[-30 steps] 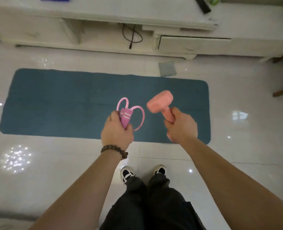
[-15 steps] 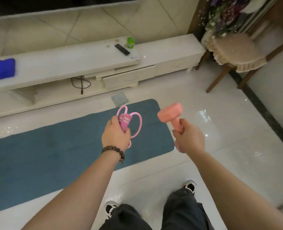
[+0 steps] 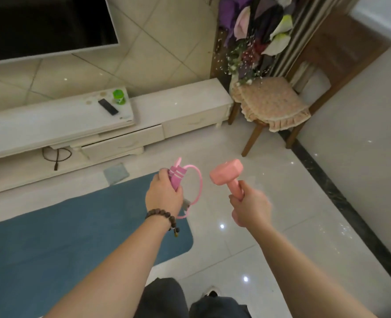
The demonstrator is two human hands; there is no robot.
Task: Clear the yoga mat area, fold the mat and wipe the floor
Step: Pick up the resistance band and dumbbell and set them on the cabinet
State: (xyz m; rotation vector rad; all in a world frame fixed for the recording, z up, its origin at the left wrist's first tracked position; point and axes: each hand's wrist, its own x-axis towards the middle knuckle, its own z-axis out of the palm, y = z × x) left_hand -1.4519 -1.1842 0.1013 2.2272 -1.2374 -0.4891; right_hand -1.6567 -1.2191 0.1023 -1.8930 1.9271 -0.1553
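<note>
Yoga mat [image 3: 52,244] lies below left hand [image 3: 163,197] gripping jump rope [image 3: 178,177]; right hand [image 3: 250,208] grips dumbbell [image 3: 227,174].

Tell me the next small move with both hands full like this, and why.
Probably carry both things to the TV stand and set them down. The left hand grips the pink jump rope, the right hand the pink dumbbell, so neither is free to fold the blue mat.

Black remote [image 3: 108,106] beside green cup [image 3: 119,96] on white TV stand [image 3: 52,121]; cushioned wooden chair [image 3: 273,104] nearby.
</note>
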